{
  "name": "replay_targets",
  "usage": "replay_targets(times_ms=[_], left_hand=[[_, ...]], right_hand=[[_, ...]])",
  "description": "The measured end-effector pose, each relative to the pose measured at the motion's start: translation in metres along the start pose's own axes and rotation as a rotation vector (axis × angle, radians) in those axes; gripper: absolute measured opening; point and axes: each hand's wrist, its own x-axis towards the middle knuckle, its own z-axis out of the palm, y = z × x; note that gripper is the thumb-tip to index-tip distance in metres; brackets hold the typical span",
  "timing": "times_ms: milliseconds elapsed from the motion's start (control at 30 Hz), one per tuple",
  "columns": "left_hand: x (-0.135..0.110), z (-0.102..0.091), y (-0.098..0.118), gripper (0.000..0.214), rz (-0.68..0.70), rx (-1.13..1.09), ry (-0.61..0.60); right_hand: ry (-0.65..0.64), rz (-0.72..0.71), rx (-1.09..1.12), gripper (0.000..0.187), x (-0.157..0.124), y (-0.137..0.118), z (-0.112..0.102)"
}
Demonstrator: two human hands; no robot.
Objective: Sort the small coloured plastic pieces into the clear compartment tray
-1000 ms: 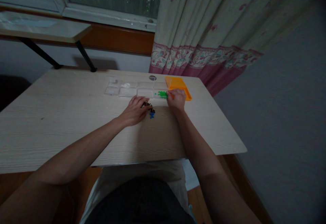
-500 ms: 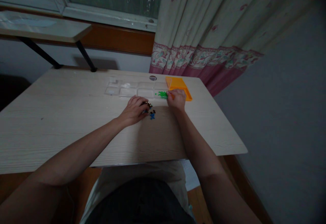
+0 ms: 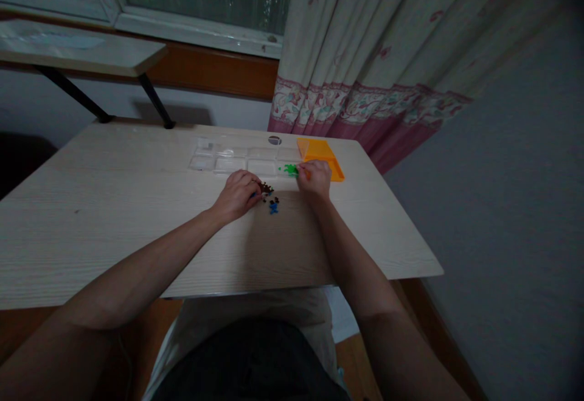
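My left hand [image 3: 238,195] rests on the table with its fingers curled at a small pile of dark brown pieces [image 3: 266,188]. A bit of blue shows by its fingertips, but what they grip is too small to make out. Just right of it lie several small blue pieces [image 3: 273,207]. My right hand [image 3: 316,179] is closed in a pinch at the right end of the clear divided tray [image 3: 230,174]. Small green pieces [image 3: 291,170] lie beside its fingertips, and a spot of orange shows at its fingers. Its grip is partly hidden.
Behind my right hand an open orange box [image 3: 336,171] sits on the table [image 3: 137,218]. A round dark disc [image 3: 274,140] lies at the back. A raised shelf [image 3: 91,48] on black legs stands at the left, and a curtain [image 3: 337,78] hangs behind the table.
My left hand has drawn slightly left, so more of the dark brown pile shows. My right hand has shifted a little left over the green pieces.
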Motion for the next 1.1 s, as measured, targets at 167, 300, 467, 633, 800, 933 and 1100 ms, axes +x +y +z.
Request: replay_targets(times_ms=[167,300,467,633,800,933,1100], left_hand=[[0.000,0.003,-0.005,0.020,-0.089,-0.074,0.137],[-0.001,0.003,-0.008,0.020,-0.139,-0.104,0.204],[-0.001,0.001,-0.008,0.022,-0.177,-0.122,0.229],[-0.001,0.000,-0.008,0.024,-0.159,-0.138,0.233],[-0.002,0.000,-0.007,0.025,-0.115,-0.137,0.234],[-0.002,-0.002,-0.006,0.025,-0.126,-0.139,0.212],[-0.002,-0.003,-0.004,0.025,-0.122,-0.147,0.213]], right_hand=[[-0.044,-0.138,0.050,0.027,-0.008,-0.028,-0.001],[-0.117,-0.288,0.106,0.027,-0.017,-0.056,-0.007],[-0.198,-0.404,0.160,0.030,-0.024,-0.076,-0.013],[-0.216,-0.439,0.156,0.034,-0.028,-0.082,-0.013],[-0.210,-0.438,0.150,0.035,-0.030,-0.082,-0.010],[-0.203,-0.431,0.154,0.035,-0.030,-0.081,-0.008],[-0.188,-0.427,0.161,0.033,-0.030,-0.082,-0.009]])
